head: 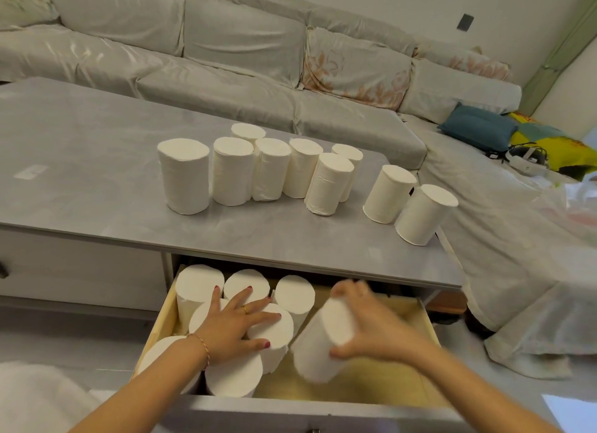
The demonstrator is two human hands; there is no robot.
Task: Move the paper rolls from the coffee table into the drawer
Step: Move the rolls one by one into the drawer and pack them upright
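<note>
Several white paper rolls [263, 171] stand upright on the grey coffee table [97, 161]. Below its front edge the wooden drawer [355, 384] is pulled out, with several rolls [198, 284] standing in its left half. My left hand [237, 323] lies flat with spread fingers on the tops of those rolls. My right hand [365, 323] grips one roll [318, 345], tilted, over the drawer's bare middle; the hand is blurred by motion.
A grey covered sofa [226, 61] runs behind the table and along the right side. A blue cushion [478, 127] and a headset with cables [523, 158] lie on it. The drawer's grey front panel [290, 413] is nearest me.
</note>
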